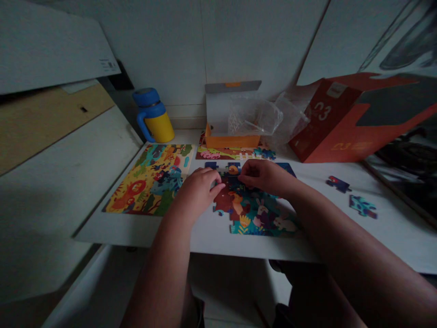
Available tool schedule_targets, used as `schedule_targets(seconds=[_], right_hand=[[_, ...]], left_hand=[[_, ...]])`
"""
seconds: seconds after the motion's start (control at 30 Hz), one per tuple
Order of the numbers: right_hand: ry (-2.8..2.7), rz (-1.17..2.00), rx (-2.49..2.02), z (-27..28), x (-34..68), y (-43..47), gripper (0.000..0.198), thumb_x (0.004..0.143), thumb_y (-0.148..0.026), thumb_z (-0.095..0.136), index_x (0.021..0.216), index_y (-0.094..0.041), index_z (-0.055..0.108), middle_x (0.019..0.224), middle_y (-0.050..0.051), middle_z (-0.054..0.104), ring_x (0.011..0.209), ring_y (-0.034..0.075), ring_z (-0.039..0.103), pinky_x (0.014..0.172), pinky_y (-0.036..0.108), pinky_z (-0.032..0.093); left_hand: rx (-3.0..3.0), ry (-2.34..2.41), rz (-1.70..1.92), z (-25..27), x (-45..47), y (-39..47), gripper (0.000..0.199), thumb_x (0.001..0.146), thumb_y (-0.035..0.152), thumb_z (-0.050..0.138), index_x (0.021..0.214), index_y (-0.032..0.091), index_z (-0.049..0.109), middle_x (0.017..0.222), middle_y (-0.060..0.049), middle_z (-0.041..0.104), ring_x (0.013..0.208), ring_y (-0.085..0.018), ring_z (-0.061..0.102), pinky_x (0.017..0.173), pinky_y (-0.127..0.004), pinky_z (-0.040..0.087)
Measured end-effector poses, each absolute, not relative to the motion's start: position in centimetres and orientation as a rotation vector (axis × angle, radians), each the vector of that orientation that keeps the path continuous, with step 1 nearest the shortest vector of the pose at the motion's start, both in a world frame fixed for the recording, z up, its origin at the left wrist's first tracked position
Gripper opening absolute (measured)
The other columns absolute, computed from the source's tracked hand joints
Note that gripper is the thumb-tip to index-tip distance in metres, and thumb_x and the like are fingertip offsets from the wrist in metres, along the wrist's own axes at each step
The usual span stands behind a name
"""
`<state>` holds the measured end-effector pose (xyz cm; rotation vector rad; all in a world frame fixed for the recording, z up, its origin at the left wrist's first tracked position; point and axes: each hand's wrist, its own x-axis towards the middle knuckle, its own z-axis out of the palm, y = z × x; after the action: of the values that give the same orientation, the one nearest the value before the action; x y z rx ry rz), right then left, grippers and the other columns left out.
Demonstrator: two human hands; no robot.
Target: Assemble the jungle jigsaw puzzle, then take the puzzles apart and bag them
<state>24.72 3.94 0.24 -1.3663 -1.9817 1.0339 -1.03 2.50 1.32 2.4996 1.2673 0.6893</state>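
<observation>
A partly joined jigsaw puzzle (262,214) with rabbits and dark blue and teal parts lies on the white table. At its left edge rests my left hand (201,189), its fingers bent and the thumb apart from them, with nothing seen in the grip. Over the puzzle's upper middle, my right hand (266,176) has thumb and fingers pinched together against the pieces. Whatever is in that pinch is hidden. Two loose puzzle pieces, a dark one (338,184) and a teal one (362,207), lie to the right of my right forearm.
A joined yellow animal puzzle (150,182) lies at the left. Behind it stands a blue and yellow mug (159,120). An open orange box (232,140) sits on another puzzle (218,154) at the back, near clear plastic bags (256,116). A large red box (327,123) stands at the right.
</observation>
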Motion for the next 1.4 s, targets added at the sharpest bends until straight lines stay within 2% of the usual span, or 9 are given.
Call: schedule_targets(seconds=[0.13,0.3,0.5,0.57,0.77,0.97,1.1,1.23,1.4], right_hand=[[-1.853,1.092,-1.356,-0.1,24.9,4.5,0.023,0.087,-0.043,0.074,0.095,-0.025,0.062,0.077,0.001,0.073,0.065,0.017,0.068,0.057,0.028,0.052],[-1.9,0.798,-1.439,0.6,24.5,6.5,0.027,0.09,-0.031,0.071,0.115,-0.024,0.072,0.095,0.004,0.08,0.074,0.018,0.074,0.062,0.027,0.054],[-2.011,0.636,-1.456,1.2,21.0,7.9,0.026,0.095,-0.019,0.063,0.116,-0.02,0.076,0.09,0.006,0.081,0.078,0.02,0.075,0.067,0.028,0.053],[-2.045,0.566,-1.435,0.5,20.2,8.1,0.026,0.096,-0.019,0.061,0.116,-0.02,0.077,0.091,0.006,0.081,0.084,0.022,0.076,0.072,0.03,0.054],[-2.092,0.272,-1.312,-1.2,20.5,8.5,0.026,0.096,-0.015,0.061,0.115,-0.02,0.078,0.115,0.012,0.078,0.106,0.027,0.072,0.096,0.038,0.052],[-2.137,0.253,-1.319,-1.6,20.6,8.9,0.028,0.096,-0.015,0.064,0.119,-0.017,0.079,0.112,0.013,0.076,0.103,0.026,0.07,0.097,0.037,0.051],[-2.173,0.227,-1.328,-2.4,20.5,8.9,0.037,0.094,-0.023,0.071,0.13,-0.016,0.075,0.12,0.015,0.073,0.109,0.028,0.068,0.1,0.039,0.051],[-2.247,0.186,-1.329,-2.8,20.3,8.8,0.045,0.096,-0.029,0.071,0.139,-0.017,0.071,0.124,0.017,0.07,0.115,0.03,0.065,0.104,0.041,0.049],[-2.309,0.147,-1.363,-2.9,20.1,8.8,0.042,0.099,-0.032,0.067,0.138,-0.017,0.072,0.125,0.017,0.069,0.12,0.031,0.062,0.108,0.042,0.047]], left_hand=[[2.527,1.246,0.574,0.5,-1.4,2.8,0.01,0.092,0.024,0.079,0.099,0.023,0.072,0.104,-0.006,0.074,0.103,-0.026,0.069,0.093,-0.039,0.053],[2.543,1.231,0.536,0.0,-1.8,3.1,0.014,0.089,0.025,0.082,0.1,0.021,0.075,0.111,-0.009,0.076,0.109,-0.029,0.07,0.099,-0.041,0.053],[2.56,1.225,0.514,0.0,-1.8,3.2,0.014,0.088,0.025,0.084,0.098,0.018,0.077,0.107,-0.011,0.077,0.104,-0.03,0.071,0.094,-0.04,0.055],[2.544,1.235,0.517,0.1,-1.8,3.2,0.015,0.088,0.026,0.084,0.099,0.018,0.077,0.106,-0.011,0.076,0.103,-0.029,0.071,0.094,-0.04,0.055],[2.506,1.268,0.502,0.2,-1.7,3.0,0.021,0.088,0.025,0.084,0.105,0.016,0.077,0.114,-0.012,0.077,0.11,-0.031,0.071,0.101,-0.042,0.054],[2.519,1.28,0.498,0.0,-1.6,3.0,0.022,0.088,0.027,0.085,0.105,0.015,0.077,0.113,-0.012,0.076,0.11,-0.03,0.071,0.101,-0.041,0.055],[2.542,1.315,0.479,0.2,-1.4,2.8,0.018,0.088,0.027,0.084,0.102,0.018,0.077,0.114,-0.009,0.076,0.11,-0.028,0.071,0.102,-0.039,0.055],[2.56,1.385,0.494,0.1,-1.4,2.4,0.029,0.09,0.032,0.082,0.114,0.017,0.074,0.13,-0.013,0.071,0.124,-0.03,0.067,0.112,-0.041,0.052],[2.565,1.492,0.435,-0.3,-1.7,2.2,0.046,0.096,0.039,0.075,0.133,0.013,0.066,0.152,-0.021,0.058,0.147,-0.034,0.052,0.125,-0.045,0.041]])
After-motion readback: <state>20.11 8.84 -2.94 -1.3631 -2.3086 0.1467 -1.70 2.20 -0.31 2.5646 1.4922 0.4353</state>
